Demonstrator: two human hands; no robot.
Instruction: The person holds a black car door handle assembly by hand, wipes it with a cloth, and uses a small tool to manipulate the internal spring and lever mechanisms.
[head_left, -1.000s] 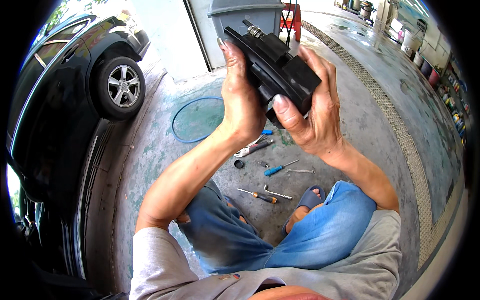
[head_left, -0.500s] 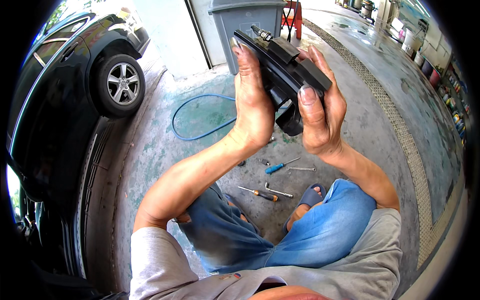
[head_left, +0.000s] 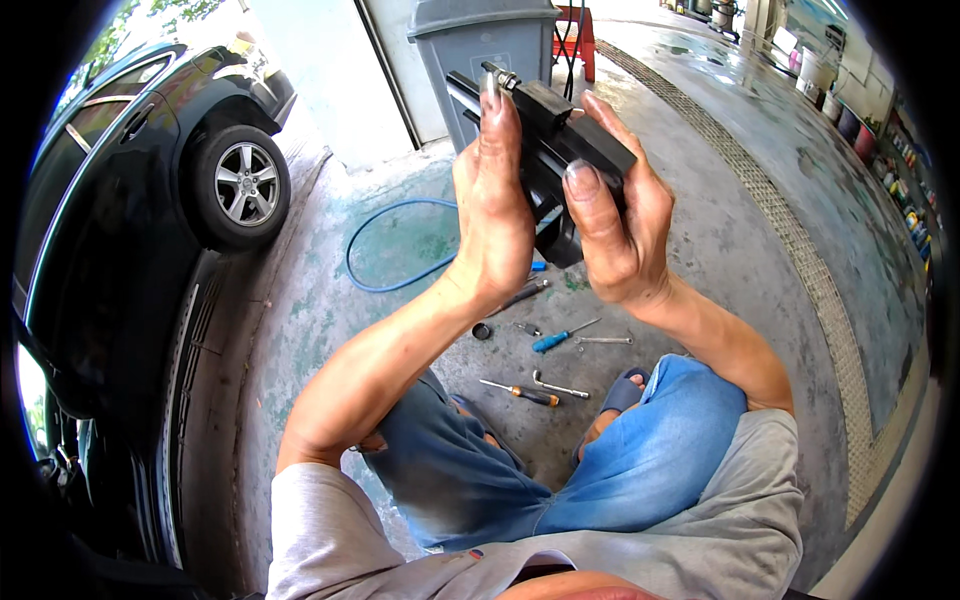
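- Head view, far left: dark car [head_left: 110, 230] parked on the wet concrete floor [head_left: 720, 250], one alloy wheel [head_left: 246, 185] showing.
- Blue hose [head_left: 385, 245] looped on the floor right of the wheel; grey bin [head_left: 480, 45] stands behind it.
- Left hand [head_left: 492, 215] raised to chest height, palm flat on the left face of a black plastic part [head_left: 560, 150], fingers [head_left: 492, 120] straight and pressed together along it.
- Black plastic part held up in the air between both hands, tilted, a small metal fitting [head_left: 502, 76] sticking out at its top end.
- Right hand [head_left: 620, 235] wraps the part's right side, thumb over the front edge, other fingers curled behind; firm grip.
- Below on the floor: blue-handled screwdriver [head_left: 552, 340], orange-handled screwdriver [head_left: 520, 392], bent metal wrench [head_left: 558, 386], small black cap [head_left: 482, 331]. All lie loose, none in hand.
- Progress, judged: part is off the car and under hand inspection or being pressed together; no tool applied now, so refitting looks not yet done.
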